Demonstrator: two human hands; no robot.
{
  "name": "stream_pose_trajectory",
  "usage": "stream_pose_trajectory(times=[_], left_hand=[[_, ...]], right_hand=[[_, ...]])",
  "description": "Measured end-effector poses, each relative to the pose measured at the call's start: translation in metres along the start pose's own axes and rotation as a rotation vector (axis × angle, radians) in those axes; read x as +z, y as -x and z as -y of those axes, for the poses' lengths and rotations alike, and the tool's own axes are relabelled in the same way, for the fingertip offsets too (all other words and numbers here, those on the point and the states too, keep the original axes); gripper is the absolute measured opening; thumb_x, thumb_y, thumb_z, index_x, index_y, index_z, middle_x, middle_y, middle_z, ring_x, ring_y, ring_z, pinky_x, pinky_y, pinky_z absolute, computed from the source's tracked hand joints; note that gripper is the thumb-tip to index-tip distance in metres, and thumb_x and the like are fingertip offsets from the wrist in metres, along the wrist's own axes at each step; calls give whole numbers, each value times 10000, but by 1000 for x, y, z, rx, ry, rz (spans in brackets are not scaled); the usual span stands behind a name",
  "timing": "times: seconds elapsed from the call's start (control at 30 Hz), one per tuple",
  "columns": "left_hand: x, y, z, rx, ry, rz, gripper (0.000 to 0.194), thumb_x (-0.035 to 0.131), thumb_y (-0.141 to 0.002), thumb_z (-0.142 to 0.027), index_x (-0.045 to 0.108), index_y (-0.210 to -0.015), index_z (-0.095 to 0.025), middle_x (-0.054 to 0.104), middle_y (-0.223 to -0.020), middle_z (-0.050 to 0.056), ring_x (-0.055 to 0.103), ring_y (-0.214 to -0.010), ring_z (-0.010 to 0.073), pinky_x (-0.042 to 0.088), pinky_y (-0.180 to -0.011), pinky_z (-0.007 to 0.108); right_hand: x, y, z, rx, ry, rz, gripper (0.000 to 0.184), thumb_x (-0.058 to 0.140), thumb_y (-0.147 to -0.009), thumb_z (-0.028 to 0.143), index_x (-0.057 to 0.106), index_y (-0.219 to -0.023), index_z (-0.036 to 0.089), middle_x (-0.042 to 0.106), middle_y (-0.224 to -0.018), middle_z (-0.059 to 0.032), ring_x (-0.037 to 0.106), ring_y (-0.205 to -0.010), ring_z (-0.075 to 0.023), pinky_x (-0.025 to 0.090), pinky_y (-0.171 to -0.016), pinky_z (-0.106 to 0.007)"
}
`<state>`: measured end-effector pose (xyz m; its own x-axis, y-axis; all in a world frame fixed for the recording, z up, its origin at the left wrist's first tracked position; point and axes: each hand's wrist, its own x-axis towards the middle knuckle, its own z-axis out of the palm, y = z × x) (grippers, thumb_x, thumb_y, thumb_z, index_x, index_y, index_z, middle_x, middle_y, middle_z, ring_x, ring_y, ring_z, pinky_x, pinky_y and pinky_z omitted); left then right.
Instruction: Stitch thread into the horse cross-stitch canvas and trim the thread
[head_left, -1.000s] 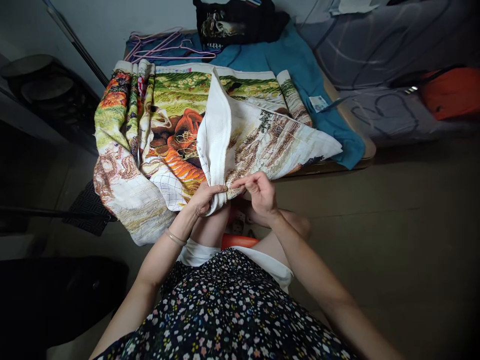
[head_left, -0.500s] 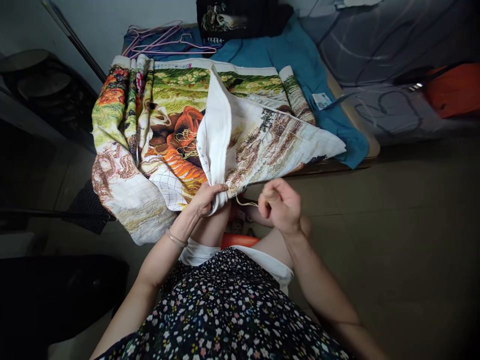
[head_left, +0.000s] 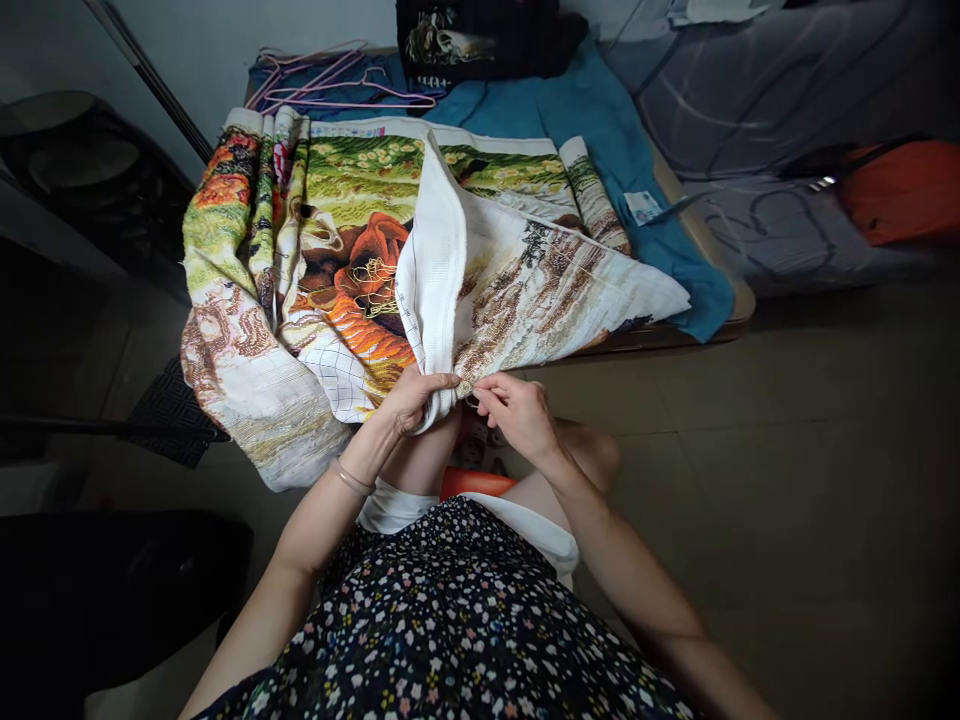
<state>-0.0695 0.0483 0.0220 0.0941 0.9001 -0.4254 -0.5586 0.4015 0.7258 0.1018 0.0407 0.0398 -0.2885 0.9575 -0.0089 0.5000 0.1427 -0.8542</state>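
A large cross-stitch canvas (head_left: 517,290) spreads over the low bed, its near part folded back to show the stitched reverse side. My left hand (head_left: 409,400) grips the bunched white edge of this fold, thumb on top. Just right of that thumb, my right hand (head_left: 517,412) pinches thumb and forefinger together close against the canvas; what sits between the fingertips is too small to make out. A bit of pale thread shows under the right fingers. Loose yellow threads (head_left: 375,285) lie on the orange and red stitched area.
Pink and purple hangers (head_left: 337,90) and a black bag (head_left: 487,40) lie at the back of the bed on a blue cloth (head_left: 540,100). A small packet (head_left: 643,207) rests to the right. An orange bag (head_left: 907,190) is farther right. Rolled canvas hangs over the left side.
My right hand has moved left and a little forward, from apart from the canvas to its edge beside my left thumb. The left hand keeps its grip.
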Motion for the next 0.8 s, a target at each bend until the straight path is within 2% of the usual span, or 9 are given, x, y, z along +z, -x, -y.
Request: stream_pose_trajectory(times=[0.2,0.47,0.8], left_hand=[[0,-1,1,10,18,3,407,843,-476,-109,670,-844,-106,710,-767,42,631,-656,140,500,-721,315],[-1,-1,2,2,15,4,388,840,-485,-104,670,-834,-92,699,-745,36,625,-651,134,506,-751,320],[1,-1,2,10,24,-1,355,844,-481,-115,669,-790,-108,694,-752,39,619,-670,139,494,-751,320]], right_hand=[[-1,-1,-5,-114,132,-55,250,536,-887,295,745,-898,159,682,-610,-36,623,-531,-143,429,-529,-227],[-6,-3,3,-220,311,-42,278,512,-909,265,752,-799,176,697,-646,-34,530,-498,-107,343,-555,-239],[-4,-8,3,-196,306,-19,287,488,-926,280,721,-787,185,665,-628,-23,525,-521,-124,357,-609,-244]])
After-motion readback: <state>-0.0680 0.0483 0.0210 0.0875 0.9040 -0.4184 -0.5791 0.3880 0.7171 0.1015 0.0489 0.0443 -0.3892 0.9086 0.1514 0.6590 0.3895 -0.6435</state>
